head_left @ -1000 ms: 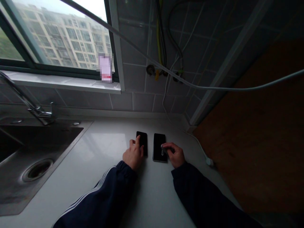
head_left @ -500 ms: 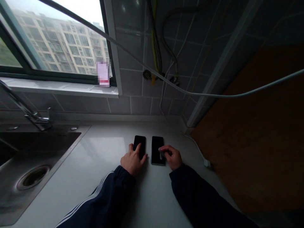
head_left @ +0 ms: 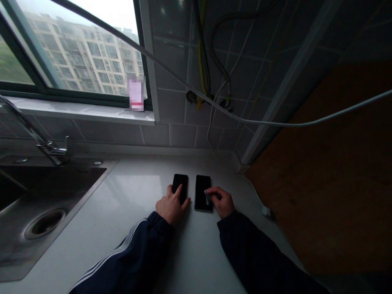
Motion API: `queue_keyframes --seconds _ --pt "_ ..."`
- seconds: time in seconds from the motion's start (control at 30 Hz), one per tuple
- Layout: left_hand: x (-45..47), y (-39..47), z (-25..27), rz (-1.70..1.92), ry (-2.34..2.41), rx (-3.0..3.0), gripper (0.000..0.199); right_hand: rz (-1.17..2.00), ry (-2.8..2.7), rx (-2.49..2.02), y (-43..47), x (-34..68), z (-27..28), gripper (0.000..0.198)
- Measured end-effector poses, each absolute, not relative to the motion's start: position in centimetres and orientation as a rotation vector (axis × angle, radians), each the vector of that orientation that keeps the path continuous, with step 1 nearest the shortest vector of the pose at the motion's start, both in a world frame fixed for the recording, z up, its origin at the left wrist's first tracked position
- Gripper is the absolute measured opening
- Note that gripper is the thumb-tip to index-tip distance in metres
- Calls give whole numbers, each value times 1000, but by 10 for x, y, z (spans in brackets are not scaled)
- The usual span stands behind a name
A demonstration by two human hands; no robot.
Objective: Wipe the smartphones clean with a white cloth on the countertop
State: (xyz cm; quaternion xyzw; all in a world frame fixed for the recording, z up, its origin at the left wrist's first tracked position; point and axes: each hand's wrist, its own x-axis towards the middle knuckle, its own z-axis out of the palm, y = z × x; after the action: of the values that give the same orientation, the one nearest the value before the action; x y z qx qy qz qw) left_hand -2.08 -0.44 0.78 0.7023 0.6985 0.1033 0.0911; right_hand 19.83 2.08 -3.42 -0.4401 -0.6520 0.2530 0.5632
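Observation:
Two dark smartphones lie side by side on the white countertop (head_left: 122, 228). Over the lower part of the left phone (head_left: 180, 181) rests my left hand (head_left: 171, 206), fingers spread, with the index finger on its screen. My right hand (head_left: 223, 202) is at the right edge of the other phone (head_left: 201, 192). Its thumb and fingers pinch a small whitish piece (head_left: 207, 198) over that screen; it looks like a tissue or cloth, though it is too small to tell for sure.
A steel sink (head_left: 70, 208) with a chrome faucet (head_left: 55, 152) is on the left. A white cable (head_left: 260, 122) hangs across the view. A plug (head_left: 266, 211) lies at the counter's right edge beside a brown wooden panel (head_left: 330, 183). Hoses (head_left: 202, 53) run down the tiled wall.
The view has shifted slightly, so the window and sink sit a little further right. Both hands and both phones keep their places, and the right hand still pinches the whitish piece.

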Motion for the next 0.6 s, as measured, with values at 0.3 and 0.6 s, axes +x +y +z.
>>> queue_keyframes --seconds 0.3,0.6 --pt "-21 -3 6 283 2102 2097 74 600 -1457 -1099 27 203 -37 21" --pt "-23 -3 10 315 2108 2062 75 618 -1369 -1167 29 206 -36 21"
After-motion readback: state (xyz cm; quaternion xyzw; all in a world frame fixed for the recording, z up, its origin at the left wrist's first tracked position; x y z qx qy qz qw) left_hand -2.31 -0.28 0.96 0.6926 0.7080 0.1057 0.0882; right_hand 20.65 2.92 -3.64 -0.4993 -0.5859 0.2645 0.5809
